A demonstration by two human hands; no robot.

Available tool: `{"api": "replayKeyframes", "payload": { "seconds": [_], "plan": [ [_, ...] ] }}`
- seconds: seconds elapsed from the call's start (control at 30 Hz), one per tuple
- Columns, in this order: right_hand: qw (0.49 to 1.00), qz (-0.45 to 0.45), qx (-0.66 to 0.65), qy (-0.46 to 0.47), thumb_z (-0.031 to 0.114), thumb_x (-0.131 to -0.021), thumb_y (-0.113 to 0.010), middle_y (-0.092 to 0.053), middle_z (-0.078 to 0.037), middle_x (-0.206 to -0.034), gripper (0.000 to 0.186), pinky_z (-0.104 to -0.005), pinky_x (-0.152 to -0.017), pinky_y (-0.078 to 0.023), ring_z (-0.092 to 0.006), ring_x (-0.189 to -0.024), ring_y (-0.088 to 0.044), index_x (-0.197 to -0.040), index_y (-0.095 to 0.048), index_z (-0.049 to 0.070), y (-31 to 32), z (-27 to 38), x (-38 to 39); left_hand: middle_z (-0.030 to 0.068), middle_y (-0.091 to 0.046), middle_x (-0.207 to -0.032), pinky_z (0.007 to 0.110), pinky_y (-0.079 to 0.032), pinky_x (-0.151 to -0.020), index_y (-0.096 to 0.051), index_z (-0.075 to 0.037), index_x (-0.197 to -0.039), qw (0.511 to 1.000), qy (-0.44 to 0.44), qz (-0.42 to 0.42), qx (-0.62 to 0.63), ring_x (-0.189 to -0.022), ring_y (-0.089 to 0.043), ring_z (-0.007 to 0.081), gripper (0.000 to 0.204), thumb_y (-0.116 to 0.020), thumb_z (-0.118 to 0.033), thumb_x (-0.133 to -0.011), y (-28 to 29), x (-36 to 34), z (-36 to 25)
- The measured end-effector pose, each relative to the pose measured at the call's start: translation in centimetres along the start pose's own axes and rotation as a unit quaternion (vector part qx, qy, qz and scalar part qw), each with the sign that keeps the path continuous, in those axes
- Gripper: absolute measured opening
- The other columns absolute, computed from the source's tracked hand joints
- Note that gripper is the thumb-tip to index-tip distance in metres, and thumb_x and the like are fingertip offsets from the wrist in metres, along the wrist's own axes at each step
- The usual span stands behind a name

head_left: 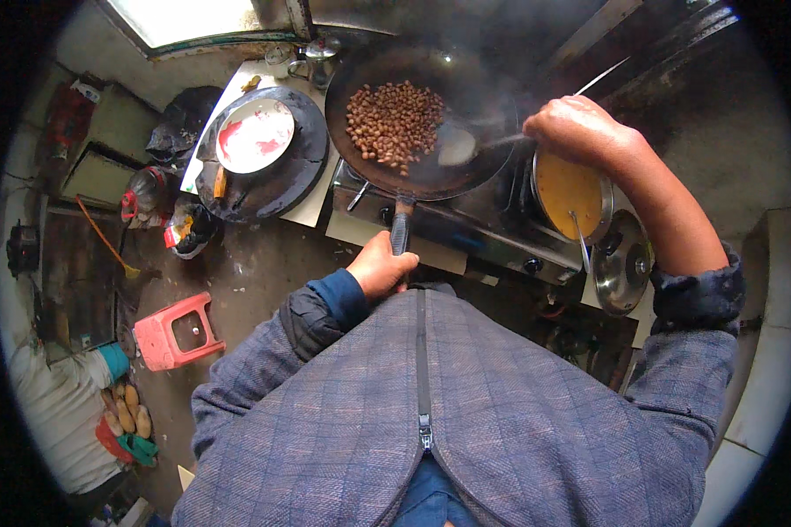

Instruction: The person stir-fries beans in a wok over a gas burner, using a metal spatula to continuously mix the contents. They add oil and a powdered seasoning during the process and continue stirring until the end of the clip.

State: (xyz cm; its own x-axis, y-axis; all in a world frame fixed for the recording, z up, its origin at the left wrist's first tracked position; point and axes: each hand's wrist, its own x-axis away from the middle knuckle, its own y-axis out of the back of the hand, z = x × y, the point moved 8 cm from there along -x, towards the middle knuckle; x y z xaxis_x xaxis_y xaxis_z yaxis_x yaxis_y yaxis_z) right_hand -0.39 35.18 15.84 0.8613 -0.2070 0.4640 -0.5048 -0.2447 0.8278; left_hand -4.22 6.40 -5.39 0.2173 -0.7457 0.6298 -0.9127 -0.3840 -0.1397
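Observation:
A wide dark wok (483,180) sits on the gas stove, with a heap of brown peanuts (394,123) gathered in its left half. My left hand (381,266) is closed round the wok's black handle (401,230) at the near side. Over the wok's right rim, my right hand (580,130) grips a spatula. The pale, broad blade of this spatula (456,144) rests inside the wok, right of the peanuts and apart from most of them. Its thin handle runs through my fist and sticks out beyond. Faint steam blurs the far side of the wok.
Right of the wok stands a pot (608,206) of orange-yellow soup with a spoon (578,233) in it; a lid (622,263) leans nearby. At left, a white bowl (264,145) and a knife (221,182) lie on a round dark chopping board (303,167). A pink stool (163,341) stands on the floor.

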Motion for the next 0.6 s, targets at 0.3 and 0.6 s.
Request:
{"api": "replayKeyframes", "payload": {
  "seconds": [0.3,0.6],
  "plan": [
    [0.983,-0.119,-0.141,-0.011,0.008,-0.094,-0.060,-0.077,-0.023,-0.105,0.021,-0.0497,-0.089,-0.060,-0.0400,-0.105,-0.076,-0.105,-0.077,0.004,-3.6,7.8,-8.5,0.0040,-0.059,-0.079,0.029,-0.047,-0.046,-0.051,-0.003,-0.112,1.000,0.012,-0.003,-0.003,-0.053,-0.058,0.0135,0.028,-0.070,-0.017,-0.098,-0.1,0.5,-0.4],
    [0.985,0.009,-0.142,-0.093,0.008,-0.092,-0.065,-0.077,-0.024,-0.108,0.020,-0.0517,-0.089,-0.059,-0.0428,-0.106,-0.074,-0.106,-0.079,0.005,-2.2,-1.9,-1.6,0.0056,-0.061,-0.080,0.030,-0.048,-0.046,-0.051,-0.002,-0.111,1.000,0.001,-0.003,0.000,-0.053,-0.058,0.0140,0.029,-0.071,-0.017,-0.097,0.0,0.0,-0.1]
  ]
}}
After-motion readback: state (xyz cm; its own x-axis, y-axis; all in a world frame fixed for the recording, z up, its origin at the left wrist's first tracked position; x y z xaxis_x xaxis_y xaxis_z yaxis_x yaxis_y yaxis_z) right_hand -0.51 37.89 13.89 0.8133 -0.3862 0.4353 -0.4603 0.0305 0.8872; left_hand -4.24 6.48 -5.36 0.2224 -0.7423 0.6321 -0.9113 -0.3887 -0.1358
